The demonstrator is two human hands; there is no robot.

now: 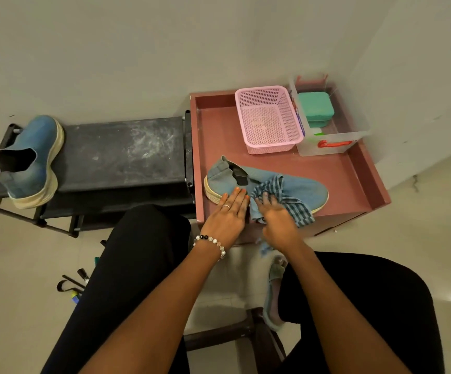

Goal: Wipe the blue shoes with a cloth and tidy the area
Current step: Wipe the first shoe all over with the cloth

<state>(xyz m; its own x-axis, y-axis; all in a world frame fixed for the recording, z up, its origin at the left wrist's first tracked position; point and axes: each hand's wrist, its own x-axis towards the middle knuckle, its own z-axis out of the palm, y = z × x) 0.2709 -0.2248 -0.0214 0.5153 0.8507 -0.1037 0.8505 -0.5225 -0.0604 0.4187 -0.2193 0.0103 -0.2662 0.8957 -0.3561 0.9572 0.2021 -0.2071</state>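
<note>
We can't read a single word here. The one spot with printing is a label strip on the side of the clear plastic box [332,143], just behind the pink basket [268,118], and its blue and red lettering is too small and blurred for us to make out. We see no other lettering.

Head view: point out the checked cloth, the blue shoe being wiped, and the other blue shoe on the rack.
checked cloth [297,209], head view, on the fold draped over the shoe's side.
blue shoe on the tray [304,188], head view, on its toe upper.
blue shoe on the rack [34,155], head view, on its side panel.
</note>
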